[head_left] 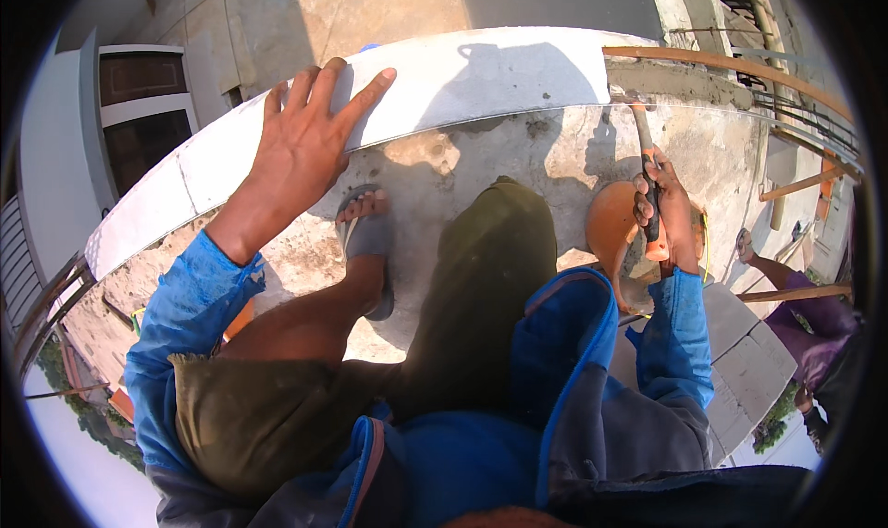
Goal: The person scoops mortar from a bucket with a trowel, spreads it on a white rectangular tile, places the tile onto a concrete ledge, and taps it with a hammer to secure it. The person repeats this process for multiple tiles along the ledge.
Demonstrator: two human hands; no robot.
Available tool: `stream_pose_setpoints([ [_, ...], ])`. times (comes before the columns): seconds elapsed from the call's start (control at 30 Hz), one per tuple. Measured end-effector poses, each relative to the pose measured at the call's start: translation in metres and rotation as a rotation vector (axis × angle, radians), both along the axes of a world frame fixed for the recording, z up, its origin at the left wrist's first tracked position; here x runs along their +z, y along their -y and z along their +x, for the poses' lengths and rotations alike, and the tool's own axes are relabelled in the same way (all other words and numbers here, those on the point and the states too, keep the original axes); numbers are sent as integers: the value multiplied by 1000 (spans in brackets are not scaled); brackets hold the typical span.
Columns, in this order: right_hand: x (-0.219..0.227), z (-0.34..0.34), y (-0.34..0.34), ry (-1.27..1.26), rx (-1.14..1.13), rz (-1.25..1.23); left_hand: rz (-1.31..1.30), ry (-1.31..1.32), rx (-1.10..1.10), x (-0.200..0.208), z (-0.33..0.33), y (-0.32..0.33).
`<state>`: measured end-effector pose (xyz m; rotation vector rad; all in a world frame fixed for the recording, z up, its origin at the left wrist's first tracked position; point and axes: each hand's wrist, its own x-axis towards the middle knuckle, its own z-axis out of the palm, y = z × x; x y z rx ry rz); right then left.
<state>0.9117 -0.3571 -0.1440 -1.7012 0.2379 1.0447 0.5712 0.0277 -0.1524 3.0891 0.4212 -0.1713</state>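
My left hand [310,130] lies flat on a row of white blocks [199,172], fingers spread. Its thumb points right along the top. My right hand [668,200] grips the black and orange handle of what looks like a hammer [653,209]. The tool's far end is hard to make out; it is close to the right end of the white block, beside a strip of grey mortar [680,81]. A thin taut string [444,128] follows the near edge of the blocks. An orange bucket [609,221] is just left of my right hand.
Grey-white blocks [745,380] are stacked at lower right. Another person [805,334] is beyond them at the right edge. A wooden strip [731,63] and thin bars extend at upper right. My sandalled foot [367,232] is on the rough surface below the blocks.
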Motion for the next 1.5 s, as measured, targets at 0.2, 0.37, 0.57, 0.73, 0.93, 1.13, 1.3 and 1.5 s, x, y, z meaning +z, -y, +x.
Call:
stream_pose_setpoints([
  [0.2, -6, -16, -13, -25, 189, -3, -19, 19, -10, -3, -3, -1],
  [0.37, -8, 4, -3, 5, 237, -37, 17, 47, 27, -12, -10, 9],
  [0.57, -18, -26, -15, -60, 169, 83, 16, 70, 70, 2, 0, 23],
  [0.73, -14, -28, -22, -21, 205, 13, -43, 306, 60, -14, 10, 33],
  [0.93, -17, -2, -7, 59, 123, 39, -51, 295, 45, -15, 13, 31],
  [1.13, -19, -17, -13, -101, 241, 44, -84, 250, 28, -18, 9, 26],
  [1.3, -12, 3, 0, -44, 154, 61, -85, 229, -23, -14, 9, 21],
  [1.5, -40, -23, -26, 88, -125, 55, -24, 109, 16, -15, 17, 24],
])
